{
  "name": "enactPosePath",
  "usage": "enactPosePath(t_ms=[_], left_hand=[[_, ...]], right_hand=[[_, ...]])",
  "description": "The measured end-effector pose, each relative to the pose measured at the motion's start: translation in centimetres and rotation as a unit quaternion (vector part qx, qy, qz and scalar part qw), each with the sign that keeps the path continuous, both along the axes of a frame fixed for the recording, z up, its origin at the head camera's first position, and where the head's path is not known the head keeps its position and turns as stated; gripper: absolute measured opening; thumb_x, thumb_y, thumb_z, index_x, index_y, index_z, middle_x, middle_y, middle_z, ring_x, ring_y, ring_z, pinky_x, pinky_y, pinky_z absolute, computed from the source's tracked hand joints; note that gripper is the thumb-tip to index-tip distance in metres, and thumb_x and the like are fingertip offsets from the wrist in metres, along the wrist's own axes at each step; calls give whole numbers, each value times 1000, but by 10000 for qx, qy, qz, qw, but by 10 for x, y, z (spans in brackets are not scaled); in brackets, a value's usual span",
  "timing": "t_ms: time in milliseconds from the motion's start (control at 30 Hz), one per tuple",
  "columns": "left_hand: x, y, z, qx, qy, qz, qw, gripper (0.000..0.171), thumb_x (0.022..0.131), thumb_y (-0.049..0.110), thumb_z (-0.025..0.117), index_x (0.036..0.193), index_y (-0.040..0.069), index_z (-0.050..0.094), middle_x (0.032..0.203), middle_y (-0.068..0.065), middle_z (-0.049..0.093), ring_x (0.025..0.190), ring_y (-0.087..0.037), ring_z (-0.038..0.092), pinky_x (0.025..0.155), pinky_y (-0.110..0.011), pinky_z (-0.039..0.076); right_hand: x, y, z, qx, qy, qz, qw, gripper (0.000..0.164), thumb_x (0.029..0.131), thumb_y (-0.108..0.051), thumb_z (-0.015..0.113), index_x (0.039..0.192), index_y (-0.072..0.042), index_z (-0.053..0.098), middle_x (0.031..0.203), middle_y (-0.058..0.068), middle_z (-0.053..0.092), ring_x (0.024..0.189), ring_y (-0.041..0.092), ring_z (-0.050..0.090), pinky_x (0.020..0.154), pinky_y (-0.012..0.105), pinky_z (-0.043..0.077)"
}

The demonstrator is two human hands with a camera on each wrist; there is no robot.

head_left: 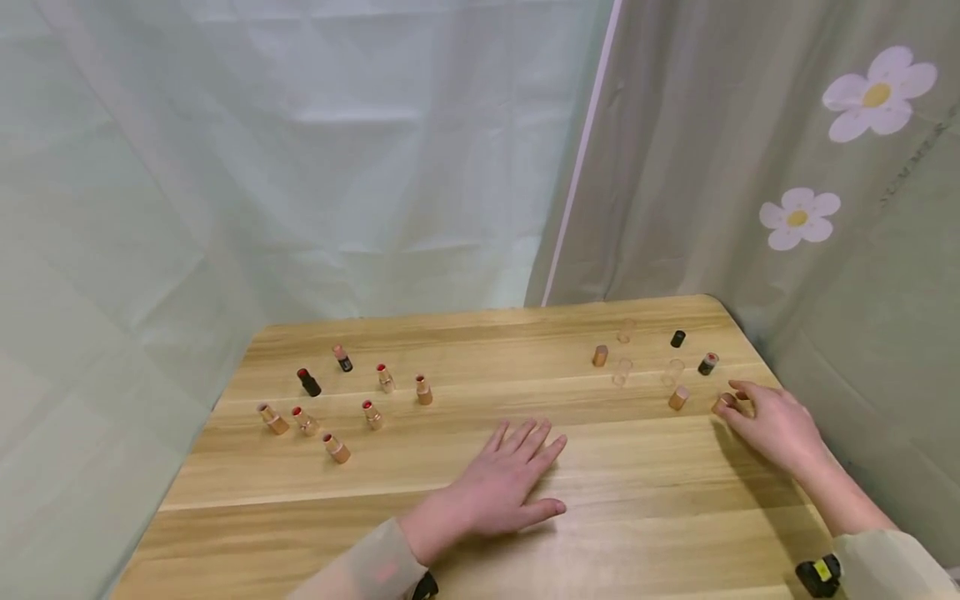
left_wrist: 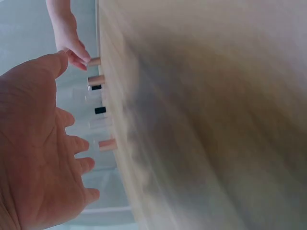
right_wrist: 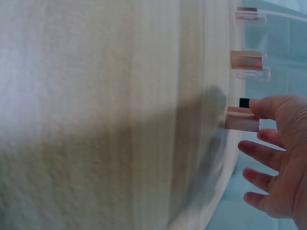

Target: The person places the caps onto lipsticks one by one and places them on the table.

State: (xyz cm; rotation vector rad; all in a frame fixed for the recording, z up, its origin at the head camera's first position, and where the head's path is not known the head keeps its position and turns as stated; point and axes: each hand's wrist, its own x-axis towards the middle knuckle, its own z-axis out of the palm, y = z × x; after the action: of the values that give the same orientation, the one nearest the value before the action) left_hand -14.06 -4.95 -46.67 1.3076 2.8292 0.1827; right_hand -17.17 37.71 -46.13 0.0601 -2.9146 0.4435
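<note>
At the right side of the table, my right hand (head_left: 780, 425) has its thumb and index finger about a rose-gold lipstick cap (right_wrist: 241, 119), pinching it where it stands on the wood. The other fingers are spread away from it. A second rose-gold cap (head_left: 678, 397) stands just left of that hand, with a black cap (head_left: 708, 363) behind. Over the middle of the table, my left hand (head_left: 498, 487) is spread with straight fingers and holds nothing. Uncapped lipsticks stand in a loose group at the left, among them a rose-gold one (head_left: 337, 448) and a black one (head_left: 308, 382).
Clear caps (head_left: 672, 372), another rose-gold cap (head_left: 601, 356) and a small black cap (head_left: 678, 339) stand toward the back right of the wooden table (head_left: 480, 367). Pale curtains (head_left: 375, 167) hang behind the table and along its sides.
</note>
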Motion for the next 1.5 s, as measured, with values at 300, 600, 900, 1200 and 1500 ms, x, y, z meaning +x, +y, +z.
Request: enactPosePath(t_ms=[300, 600, 900, 1200, 1500], left_hand=[[7, 20, -5, -57, 9, -229, 9997, 77, 89, 68, 26, 150, 26, 6, 154, -6, 13, 140, -26, 7, 109, -54, 6], [12, 24, -6, -6, 40, -282, 9996, 77, 89, 68, 26, 150, 24, 8, 153, -7, 16, 140, -26, 9, 109, -54, 6], [12, 24, -4, 77, 52, -335, 9994, 76, 89, 67, 26, 150, 24, 10, 152, -4, 21, 139, -24, 14, 109, -52, 10], [8, 19, 3, 211, 160, -368, 9990, 75, 90, 66, 25, 150, 23, 11, 151, -4, 25, 137, -22, 22, 109, -46, 18], [3, 6, 10, 509, 262, -178, 9982, 73, 91, 64, 28, 149, 21, 19, 149, -4, 28, 134, -23, 27, 108, -44, 22]], right_hand=[[-5, 3, -8, -122, 154, -63, 9998, 54, 86, -45, 61, 119, -3, 57, 101, 15, 66, 94, 43, 49, 74, 59, 34], [-10, 1, -8, -42, 203, 19, 9998, 36, 85, -38, 65, 105, -8, 62, 98, 10, 66, 90, 38, 52, 70, 56, 37], [-10, -4, -3, -169, 315, -95, 9993, 30, 86, -36, 64, 100, -10, 64, 97, 10, 67, 87, 37, 52, 70, 54, 36], [-4, -12, 13, -359, 506, -70, 9980, 33, 87, -31, 62, 107, -4, 63, 100, 14, 66, 89, 40, 50, 71, 52, 36], [-2, -30, 26, -610, 706, -28, 9956, 29, 88, -28, 62, 110, -11, 62, 100, 6, 67, 96, 34, 50, 73, 50, 36]])
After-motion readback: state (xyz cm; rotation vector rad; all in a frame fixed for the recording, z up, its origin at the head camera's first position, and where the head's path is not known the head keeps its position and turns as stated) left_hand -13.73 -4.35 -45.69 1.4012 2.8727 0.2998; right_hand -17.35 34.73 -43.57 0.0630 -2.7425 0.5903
